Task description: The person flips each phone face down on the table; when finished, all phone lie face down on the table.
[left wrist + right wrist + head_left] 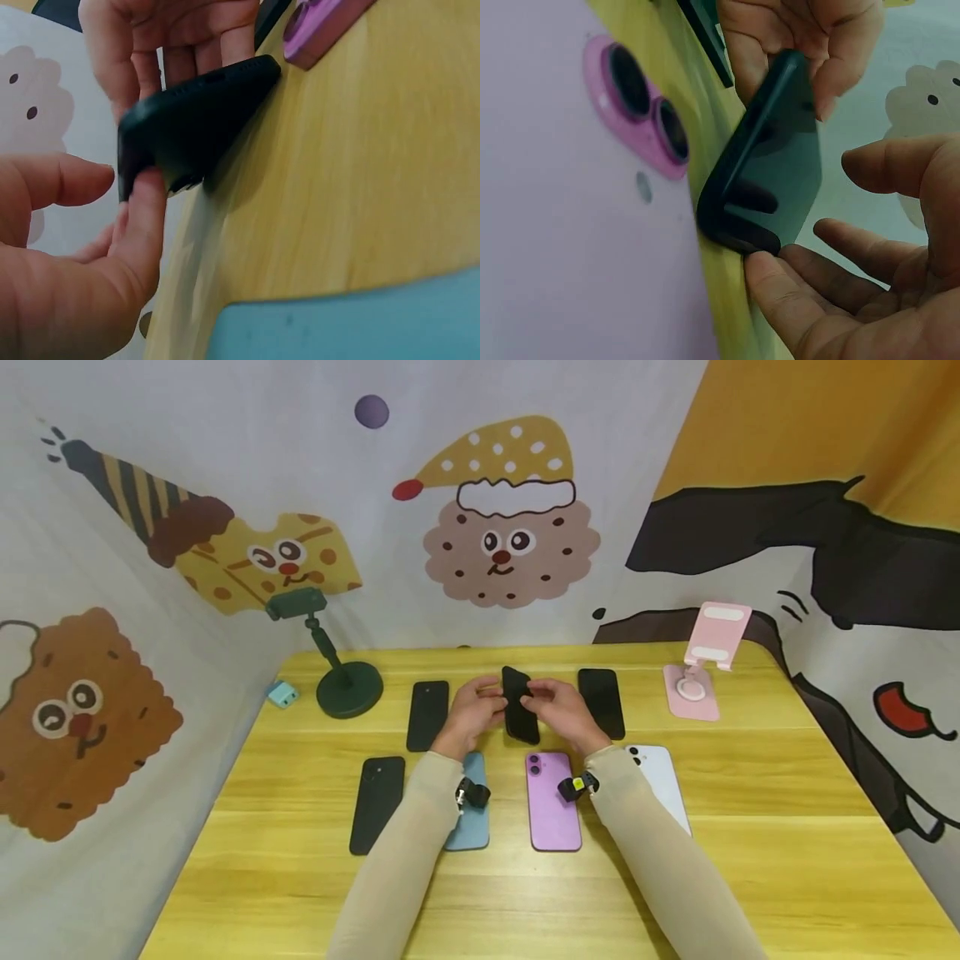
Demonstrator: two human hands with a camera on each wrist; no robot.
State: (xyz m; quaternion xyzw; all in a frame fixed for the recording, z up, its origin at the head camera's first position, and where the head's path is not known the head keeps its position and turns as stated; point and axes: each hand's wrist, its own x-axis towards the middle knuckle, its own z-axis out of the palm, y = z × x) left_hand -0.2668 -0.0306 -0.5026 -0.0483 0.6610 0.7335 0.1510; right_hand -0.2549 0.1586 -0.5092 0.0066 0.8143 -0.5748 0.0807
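Note:
A black smartphone (520, 706) stands tilted between both hands near the back of the table, its glossy screen (784, 165) showing in the right wrist view. My left hand (474, 710) pinches it, one finger against the back beside the camera lenses and another fingertip close to the screen side. With its fingertips, my right hand (564, 710) touches a lower corner; its thumb (885, 165) stays apart from the glass. Below the hands lie a blue phone (472, 827), partly under the left wrist, and a purple phone (551, 810) with two lenses facing up.
Flanking the hands are two dark phones, one left (428, 717) and one right (602, 703). A black phone (377, 806) lies front left; a white phone (662, 781) is partly behind the right sleeve. Farther out stand a green stand (348, 689), a pink stand (690, 693) and a light-blue charger (282, 693).

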